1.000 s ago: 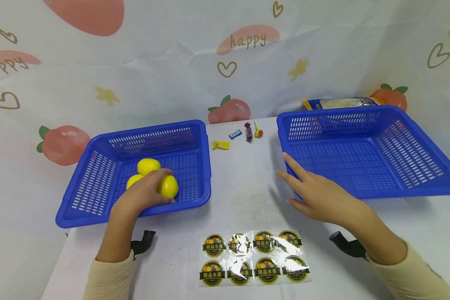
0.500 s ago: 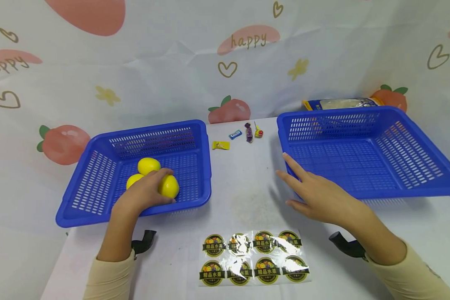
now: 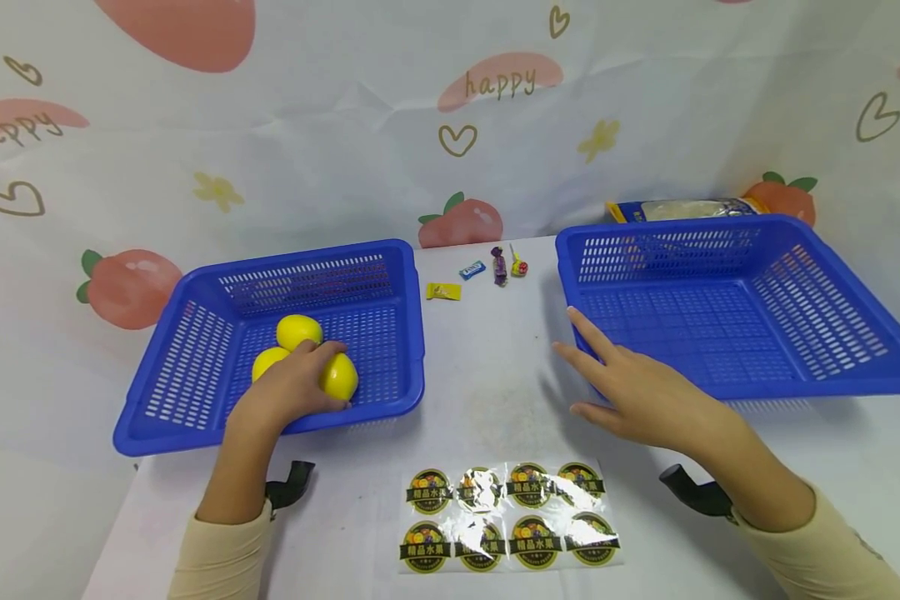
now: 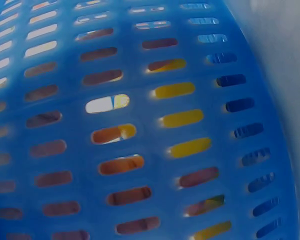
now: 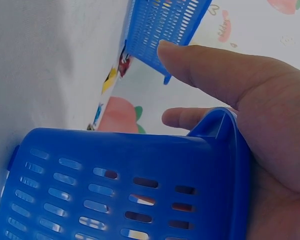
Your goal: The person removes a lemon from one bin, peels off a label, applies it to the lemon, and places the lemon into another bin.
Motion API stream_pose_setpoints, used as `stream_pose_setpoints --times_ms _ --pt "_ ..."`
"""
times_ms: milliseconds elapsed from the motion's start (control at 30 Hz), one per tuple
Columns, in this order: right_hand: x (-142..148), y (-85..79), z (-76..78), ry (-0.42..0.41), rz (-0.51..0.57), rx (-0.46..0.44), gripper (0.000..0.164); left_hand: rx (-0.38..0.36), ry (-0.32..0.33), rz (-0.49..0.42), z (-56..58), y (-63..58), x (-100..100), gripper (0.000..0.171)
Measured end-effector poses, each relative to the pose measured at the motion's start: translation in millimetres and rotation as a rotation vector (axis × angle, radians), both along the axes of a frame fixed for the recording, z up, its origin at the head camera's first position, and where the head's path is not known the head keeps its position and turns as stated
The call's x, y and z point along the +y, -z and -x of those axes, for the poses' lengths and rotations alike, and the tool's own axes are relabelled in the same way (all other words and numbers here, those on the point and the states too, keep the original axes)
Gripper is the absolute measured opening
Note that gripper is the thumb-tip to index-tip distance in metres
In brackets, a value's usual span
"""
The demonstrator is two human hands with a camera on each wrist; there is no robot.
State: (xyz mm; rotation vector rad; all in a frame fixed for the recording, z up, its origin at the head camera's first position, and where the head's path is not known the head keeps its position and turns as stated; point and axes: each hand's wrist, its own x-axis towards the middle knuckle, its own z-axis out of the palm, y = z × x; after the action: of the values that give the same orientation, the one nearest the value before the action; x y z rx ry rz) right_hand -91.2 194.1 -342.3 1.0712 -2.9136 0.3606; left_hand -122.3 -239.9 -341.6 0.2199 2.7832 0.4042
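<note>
In the head view my left hand (image 3: 288, 383) reaches into the left blue basket (image 3: 418, 350), fingers and thumb round a yellow lemon (image 3: 341, 379). Another lemon (image 3: 298, 332) lies just behind it, and a third lemon (image 3: 268, 362) is partly hidden by the hand. From the left wrist the slotted basket wall (image 4: 140, 115) fills most of the picture, with yellow showing through some slots. My right hand (image 3: 637, 392) lies over the near left corner of the right blue basket (image 3: 855, 385), its fingers extended and spread. From the right wrist, the basket's rim (image 5: 235, 165) sits beside the palm.
Between the baskets, towards the back, lie a yellow wrapped sweet (image 3: 444, 292), a blue one (image 3: 472, 269), a purple one (image 3: 499, 267) and a lollipop (image 3: 519, 265). A sticker sheet (image 3: 510, 518) is at the front. Behind the right basket stands a plastic packet (image 3: 682, 208).
Nearly everything stays put. The left hand shifts very slightly on the lemon, and the whole head view drifts a few pixels. The right hand holds its place at the basket.
</note>
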Motion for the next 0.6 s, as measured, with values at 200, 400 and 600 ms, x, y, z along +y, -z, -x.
stream_pose_setpoints --times_ms 200,400,600 --pt "0.7 0.0 -0.5 -0.001 0.005 -0.002 0.073 0.089 0.025 -0.02 -1.1 -3.0 0.7 0.082" --pt "1.2 -0.4 -0.7 -0.002 0.007 -0.012 0.074 0.167 0.038 -0.07 -3.1 -6.5 1.8 0.078" --pt "1.1 -0.3 -0.3 -0.004 0.01 -0.013 0.073 0.267 0.047 -0.139 -2.8 -7.3 4.6 0.077"
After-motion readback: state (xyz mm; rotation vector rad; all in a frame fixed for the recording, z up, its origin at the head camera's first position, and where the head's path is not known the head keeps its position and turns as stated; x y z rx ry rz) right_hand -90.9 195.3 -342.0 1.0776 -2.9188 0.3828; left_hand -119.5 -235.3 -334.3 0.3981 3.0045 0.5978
